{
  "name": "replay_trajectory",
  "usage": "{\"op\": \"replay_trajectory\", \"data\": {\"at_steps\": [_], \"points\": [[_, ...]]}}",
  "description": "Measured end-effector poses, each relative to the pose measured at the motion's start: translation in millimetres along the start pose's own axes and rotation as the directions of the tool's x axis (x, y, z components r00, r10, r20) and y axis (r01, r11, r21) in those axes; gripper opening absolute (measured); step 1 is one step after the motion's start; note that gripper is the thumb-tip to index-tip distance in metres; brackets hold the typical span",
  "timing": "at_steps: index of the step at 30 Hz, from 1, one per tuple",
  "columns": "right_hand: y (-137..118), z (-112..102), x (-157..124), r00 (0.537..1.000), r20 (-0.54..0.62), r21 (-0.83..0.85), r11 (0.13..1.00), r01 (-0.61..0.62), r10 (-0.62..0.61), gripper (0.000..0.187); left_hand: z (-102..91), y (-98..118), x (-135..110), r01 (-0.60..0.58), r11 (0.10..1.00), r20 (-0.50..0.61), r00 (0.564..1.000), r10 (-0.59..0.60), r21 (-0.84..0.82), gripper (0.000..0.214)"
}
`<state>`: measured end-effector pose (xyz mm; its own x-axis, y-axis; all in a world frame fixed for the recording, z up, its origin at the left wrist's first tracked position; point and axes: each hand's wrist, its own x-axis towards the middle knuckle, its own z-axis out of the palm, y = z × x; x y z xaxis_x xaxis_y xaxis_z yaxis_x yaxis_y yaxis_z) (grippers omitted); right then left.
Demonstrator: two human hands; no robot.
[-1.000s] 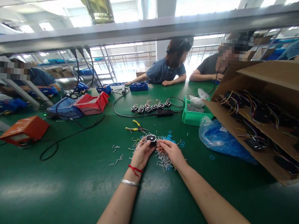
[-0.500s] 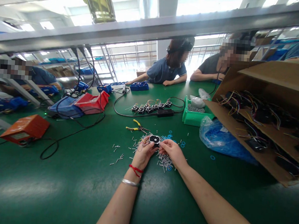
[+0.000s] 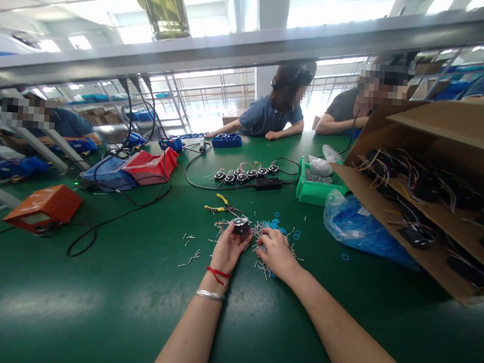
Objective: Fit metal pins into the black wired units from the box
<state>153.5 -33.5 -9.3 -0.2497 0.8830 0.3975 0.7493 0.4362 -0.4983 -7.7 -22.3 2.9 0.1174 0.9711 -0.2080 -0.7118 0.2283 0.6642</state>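
Motor in the left hand, right fingers down among the screws

The step in hand looks like picking a screw while the motor (image 3: 241, 225) is held ready. The left hand (image 3: 229, 251) grips it, thumb on its left side, at the left part of the loose screws (image 3: 265, 270), its wires trailing left. The right hand (image 3: 278, 253) curls over the pile, fingers bent down; whether a screw is pinched there, I cannot tell.

As I judge it, the next move calls for a fine pinch on one screw, with the blue rings (image 3: 276, 222) kept out of the fingers, and a steady left grip.

The most room is on the table (image 3: 104, 304) to the left, past a few stray screws, and between the forearms and the near edge. Forward is tighter: the pliers (image 3: 226, 205) lie just beyond the motor, and farther off are the row of motors (image 3: 242, 176) and the adapter (image 3: 269, 184). On the right, the bag (image 3: 358, 234), green bin (image 3: 319, 192) and carton (image 3: 441, 118) limit any outward swing of the right arm
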Motion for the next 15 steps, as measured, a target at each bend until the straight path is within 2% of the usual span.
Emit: {"op": "replay_trajectory", "data": {"at_steps": [3,7,11,15], "points": [[2.7,4.7,-1.6,1.000,0.012,-0.068,0.998,0.014,-0.013,0.009,0.0,1.1,0.9,-0.009,0.999,0.007,1.000,0.010,-0.038,0.024],[3.7,8.2,1.0,1.000,-0.009,0.000,1.000,0.010,-0.010,0.005,2.4,0.4,0.2,0.015,1.000,0.056,0.998,-0.014,-0.004,0.024],[1.4,3.7,5.0,0.996,-0.076,0.168,0.985,-0.034,0.047,0.010,4.7,0.1,-2.1,0.102,0.993,0.093,0.990,-0.107,0.062,0.032],[-3.3,-9.3,7.4,0.984,-0.078,0.406,0.907,-0.114,0.158,0.018,6.4,0.5,-4.5,0.198,0.978,0.121,0.971,-0.206,0.072,0.032]]}}
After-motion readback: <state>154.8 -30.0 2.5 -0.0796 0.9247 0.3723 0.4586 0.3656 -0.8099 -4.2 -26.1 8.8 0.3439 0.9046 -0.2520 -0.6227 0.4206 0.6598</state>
